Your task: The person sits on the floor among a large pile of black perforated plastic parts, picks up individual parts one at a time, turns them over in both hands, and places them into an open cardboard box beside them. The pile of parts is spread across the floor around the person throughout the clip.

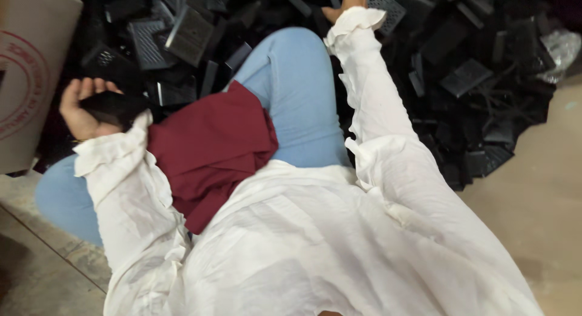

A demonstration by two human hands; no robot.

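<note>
1. The person sits on the floor [545,189] before a heap [461,79] of black plastic parts; the knees in blue jeans [291,79] point into the heap, and a dark red cloth [212,146] lies across the lap.

2. The left hand [85,110], at the left of the scene, is curled around a dark flat part [115,107], fingers wrapped over its top edge. It holds the part up beside a cardboard box [30,73] at the far left.

3. The right hand [345,2] is stretched far forward into the heap. Only its back and thumb show at the top edge, so I cannot tell whether it is grasping anything or lies released on the pieces.

4. My reading of the step: one part is in hand on the left, while the right arm reaches for another in the far heap.

5. A pick from that heap would call for a sure grip on one single piece, since the parts lie overlapped and tilted at all angles and could drag neighbours along.

6. The parts look alike: thin, rectangular, matt black, several with a fine grid of perforations, such as the grille [188,31] at far left. The held one is too dark and blurred to show its face.
</note>
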